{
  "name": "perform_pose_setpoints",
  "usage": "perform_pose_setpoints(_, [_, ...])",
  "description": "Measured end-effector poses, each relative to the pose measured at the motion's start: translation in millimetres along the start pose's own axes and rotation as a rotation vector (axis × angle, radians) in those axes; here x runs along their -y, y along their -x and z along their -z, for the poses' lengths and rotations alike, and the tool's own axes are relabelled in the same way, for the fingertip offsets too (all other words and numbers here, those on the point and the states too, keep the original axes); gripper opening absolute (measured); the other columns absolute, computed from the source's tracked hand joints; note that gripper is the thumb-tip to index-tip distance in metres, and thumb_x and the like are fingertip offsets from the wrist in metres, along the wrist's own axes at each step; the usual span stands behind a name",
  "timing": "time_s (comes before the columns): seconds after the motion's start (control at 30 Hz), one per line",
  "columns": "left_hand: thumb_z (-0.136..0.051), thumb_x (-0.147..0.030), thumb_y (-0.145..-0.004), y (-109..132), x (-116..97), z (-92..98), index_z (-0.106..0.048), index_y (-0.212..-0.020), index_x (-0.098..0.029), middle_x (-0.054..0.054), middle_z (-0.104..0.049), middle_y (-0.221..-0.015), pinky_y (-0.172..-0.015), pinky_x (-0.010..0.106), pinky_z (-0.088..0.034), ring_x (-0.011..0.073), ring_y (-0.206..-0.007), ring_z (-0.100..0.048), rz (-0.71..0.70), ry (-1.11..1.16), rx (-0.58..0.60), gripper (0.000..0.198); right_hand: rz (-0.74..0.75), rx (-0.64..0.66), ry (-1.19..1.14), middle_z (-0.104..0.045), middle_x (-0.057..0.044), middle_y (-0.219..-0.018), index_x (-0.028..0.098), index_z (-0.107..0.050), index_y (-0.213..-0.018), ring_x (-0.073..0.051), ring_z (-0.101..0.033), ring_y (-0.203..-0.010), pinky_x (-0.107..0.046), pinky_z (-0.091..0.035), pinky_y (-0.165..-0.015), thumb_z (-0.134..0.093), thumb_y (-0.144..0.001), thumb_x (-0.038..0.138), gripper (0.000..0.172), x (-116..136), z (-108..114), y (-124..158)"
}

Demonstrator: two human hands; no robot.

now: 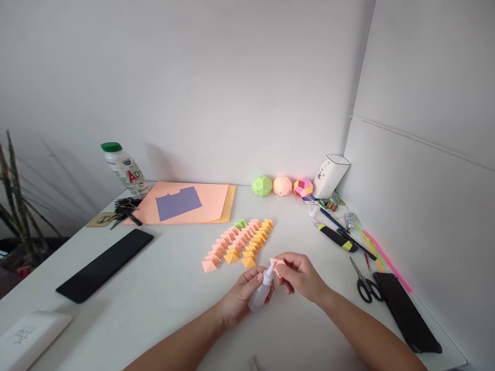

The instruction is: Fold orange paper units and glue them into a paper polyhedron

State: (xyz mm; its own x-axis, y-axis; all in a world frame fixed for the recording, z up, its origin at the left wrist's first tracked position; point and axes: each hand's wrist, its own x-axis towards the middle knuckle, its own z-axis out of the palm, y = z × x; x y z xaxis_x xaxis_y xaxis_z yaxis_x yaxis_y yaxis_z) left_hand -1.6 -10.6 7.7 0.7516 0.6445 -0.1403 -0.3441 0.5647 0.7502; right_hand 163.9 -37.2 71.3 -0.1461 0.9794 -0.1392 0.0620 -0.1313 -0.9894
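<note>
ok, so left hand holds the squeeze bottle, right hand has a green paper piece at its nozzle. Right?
Not quite: the paper piece is peach, not green; the head view shows it. The rest holds: the left hand has the squeeze bottle, and the right hand has that piece at the nozzle.

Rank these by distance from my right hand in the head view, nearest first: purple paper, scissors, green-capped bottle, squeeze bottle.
1. Squeeze bottle: in the left hand, nozzle beside the right hand.
2. Scissors: off to the right.
3. Purple paper: farther back, left.
4. Green-capped bottle: back left, beyond the paper.
</note>
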Motion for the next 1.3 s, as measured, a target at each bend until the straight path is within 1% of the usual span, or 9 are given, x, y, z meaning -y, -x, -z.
perform_pose_setpoints(0.13, [-0.059,-0.047,-0.077,0.8,-4.4,-4.8,-0.057,-0.077,-0.016,0.002,-0.059,-0.072,-0.059,0.026,-0.038,0.0128,-0.061,-0.051,-0.045,-0.011,-0.039,0.031,0.009,0.176,-0.095,-0.063,-0.003,-0.069,0.013,-0.061,-0.076,-0.007,-0.05,-0.042,-0.021,-0.039,-0.041,-0.055,-0.079,0.024,0.013,4.5,5.5,-1.8])
perform_pose_setpoints(0.2, [-0.058,-0.045,-0.078,0.7,-4.3,-5.9,-0.056,-0.077,-0.016,0.002,-0.059,-0.072,-0.06,0.026,-0.038,0.0125,-0.061,-0.051,-0.06,-0.018,-0.05,0.029,-0.006,0.21,-0.084,-0.065,-0.004,-0.074,0.012,-0.062,-0.08,-0.008,-0.053,-0.044,-0.021,-0.04,-0.041,-0.056,-0.08,0.026,0.015,4.7,7.7,-3.3])
perform_pose_setpoints(0.37, [-0.059,-0.045,-0.078,0.0,0.7,-5.1,-0.056,-0.08,-0.016,0.001,-0.058,-0.068,-0.056,0.025,-0.036,0.0117,-0.057,-0.05,-0.068,-0.096,-0.091,0.029,0.028,0.112,0.09,-0.06,0.0,-0.066,0.014,-0.059,-0.075,-0.008,-0.051,-0.044,-0.021,-0.04,-0.043,-0.059,-0.08,0.034,0.021,-0.8,8.0,-5.2])
perform_pose_setpoints(0.53, [-0.061,-0.046,-0.076,0.6,1.4,-6.6,-0.055,-0.08,-0.017,-0.002,-0.054,-0.065,-0.052,0.023,-0.033,0.0106,-0.056,-0.047,-0.101,-0.208,-0.146,0.029,0.185,0.036,0.259,-0.048,0.003,-0.061,0.016,-0.052,-0.065,-0.008,-0.041,-0.052,-0.02,-0.035,-0.048,-0.056,-0.082,0.027,0.021,-2.9,6.2,-4.8])
perform_pose_setpoints(0.73, [-0.061,-0.044,-0.076,1.1,5.5,-3.4,-0.055,-0.081,-0.018,-0.002,-0.05,-0.071,-0.061,0.024,-0.035,0.0113,-0.064,-0.043,-0.218,-0.365,-0.229,0.027,0.295,-0.008,0.419,-0.044,0.003,-0.066,0.017,-0.047,-0.063,-0.008,-0.035,-0.054,-0.022,-0.03,-0.05,-0.064,-0.075,0.022,0.021,-0.7,7.3,-6.8])
perform_pose_setpoints(0.9, [-0.061,-0.036,-0.077,0.5,10.1,1.9,-0.051,-0.089,-0.02,0.0,-0.05,-0.083,-0.071,0.027,-0.038,0.0148,-0.079,-0.046,-0.313,-0.484,-0.262,0.022,0.319,-0.04,0.467,-0.042,0.004,-0.063,0.018,-0.044,-0.061,-0.009,-0.033,-0.053,-0.023,-0.029,-0.049,-0.06,-0.078,0.023,0.024,-1.1,6.0,-6.7])
perform_pose_setpoints(0.97, [-0.065,-0.032,-0.074,0.1,11.7,3.0,-0.047,-0.091,-0.022,0.0,-0.048,-0.087,-0.074,0.027,-0.039,0.0154,-0.082,-0.046,-0.359,-0.492,-0.255,0.027,0.327,-0.035,0.465,-0.041,0.004,-0.061,0.018,-0.043,-0.06,-0.009,-0.033,-0.054,-0.023,-0.029,-0.049,-0.059,-0.079,0.023,0.025,-1.1,5.5,-6.5])
perform_pose_setpoints(1.13, [-0.066,-0.026,-0.072,0.9,13.9,3.5,-0.044,-0.082,-0.021,-0.002,-0.042,-0.081,-0.067,0.024,-0.038,0.0127,-0.073,-0.042,-0.426,-0.569,-0.244,0.025,0.283,-0.001,0.418,-0.039,0.004,-0.058,0.017,-0.042,-0.056,-0.009,-0.035,-0.052,-0.022,-0.03,-0.047,-0.06,-0.079,0.025,0.03,-1.6,6.9,-6.2])
perform_pose_setpoints(1.3, [-0.062,-0.028,-0.076,3.1,10.9,2.4,-0.047,-0.08,-0.019,-0.002,-0.046,-0.076,-0.062,0.024,-0.037,0.0119,-0.068,-0.044,-0.371,-0.523,-0.185,0.018,0.217,0.045,0.391,-0.04,0.005,-0.056,0.016,-0.045,-0.055,-0.006,-0.039,-0.042,-0.021,-0.031,-0.041,-0.058,-0.081,0.027,0.031,-1.9,10.8,-5.6])
